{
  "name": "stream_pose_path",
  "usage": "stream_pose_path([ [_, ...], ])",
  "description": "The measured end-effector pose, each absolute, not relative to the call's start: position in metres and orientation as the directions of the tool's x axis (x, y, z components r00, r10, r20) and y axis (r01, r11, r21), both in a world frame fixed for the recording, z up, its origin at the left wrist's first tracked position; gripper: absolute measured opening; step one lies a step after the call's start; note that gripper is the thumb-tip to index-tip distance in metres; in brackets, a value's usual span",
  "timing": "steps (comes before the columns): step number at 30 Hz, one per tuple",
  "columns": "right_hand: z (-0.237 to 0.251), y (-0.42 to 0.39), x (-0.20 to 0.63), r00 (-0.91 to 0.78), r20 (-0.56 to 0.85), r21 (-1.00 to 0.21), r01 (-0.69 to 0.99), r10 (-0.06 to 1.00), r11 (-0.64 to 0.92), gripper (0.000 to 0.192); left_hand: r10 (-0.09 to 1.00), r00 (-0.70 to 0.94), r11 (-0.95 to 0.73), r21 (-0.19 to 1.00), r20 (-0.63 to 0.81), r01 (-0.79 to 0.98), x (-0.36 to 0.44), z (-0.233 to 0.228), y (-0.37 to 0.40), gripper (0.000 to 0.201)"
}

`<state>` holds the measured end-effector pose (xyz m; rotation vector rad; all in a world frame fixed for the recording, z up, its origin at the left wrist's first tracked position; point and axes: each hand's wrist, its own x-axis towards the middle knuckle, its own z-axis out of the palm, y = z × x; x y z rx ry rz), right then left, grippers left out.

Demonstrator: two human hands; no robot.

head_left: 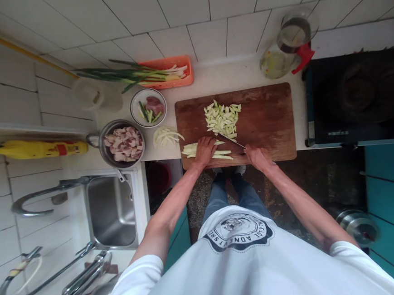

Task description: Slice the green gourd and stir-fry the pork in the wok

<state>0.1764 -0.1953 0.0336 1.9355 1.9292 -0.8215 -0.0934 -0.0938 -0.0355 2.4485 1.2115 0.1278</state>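
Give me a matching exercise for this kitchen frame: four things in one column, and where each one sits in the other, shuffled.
Things:
1. knife
2. meat chunks
3. spring onions
4. cut pale vegetable pieces

Places:
A. across the orange basket by the wall
B. piled on the wooden cutting board
C. in the metal pot next to the sink
D. in the right hand, beside the strips under the left hand

Pairs: 1-D, 2-C, 3-A, 4-B
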Motion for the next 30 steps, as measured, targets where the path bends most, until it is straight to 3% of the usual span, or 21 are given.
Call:
stream_pose_path([
  [12, 0.033, -0.205, 0.187, -0.053, -0.558, -0.226, 0.970, 0.828, -0.091, 0.041, 0.781, 0.620, -0.527, 0.457, -0.071, 0.716, -0.114, -0.040, -0.093, 0.028],
  [23, 0.043, -0.214, 0.195, -0.047, -0.564, -0.278, 0.951, 0.824, -0.137, 0.038, 0.763, 0.646, -0.535, 0.537, -0.025, 0.652, -0.059, -0.043, -0.107, 0.023],
  [30, 0.042, -0.218, 0.196, -0.048, -0.560, -0.274, 0.953, 0.827, -0.131, 0.038, 0.805, 0.593, -0.498, 0.555, 0.010, 0.667, -0.083, -0.042, -0.111, 0.020],
])
